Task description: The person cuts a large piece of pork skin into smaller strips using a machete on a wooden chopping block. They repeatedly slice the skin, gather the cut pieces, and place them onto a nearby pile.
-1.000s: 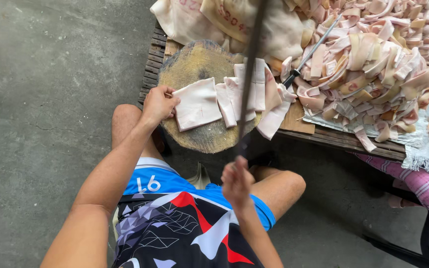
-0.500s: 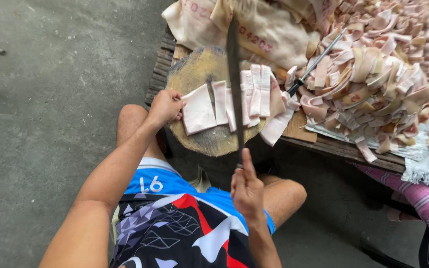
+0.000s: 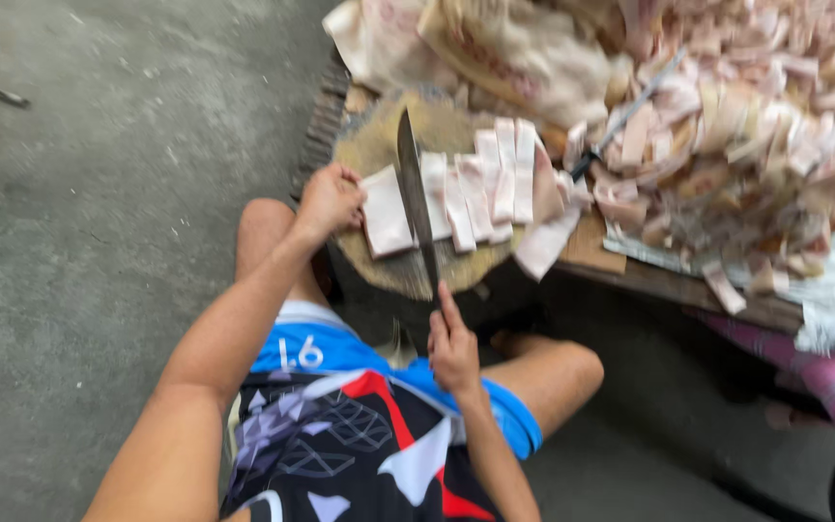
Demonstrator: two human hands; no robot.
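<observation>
Head view | right hand (image 3: 453, 350) closed on long steel cleaver (image 3: 414, 193), blade down across pale pink-white meat slab (image 3: 386, 213) | left hand (image 3: 329, 198) pins slab's far edge on round wooden chopping block (image 3: 379, 145) | judgement: keep fingertips curled clear, cut evenly beside finished strips (image 3: 495, 179).

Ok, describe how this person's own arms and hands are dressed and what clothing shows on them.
Both arms are bare, with no sleeves reaching them. The left hand and right hand wear no gloves; no watch or ring can be made out in the blur. Below them show bright blue shorts with white digits, and a dark garment patterned in red, white and grey.
</observation>
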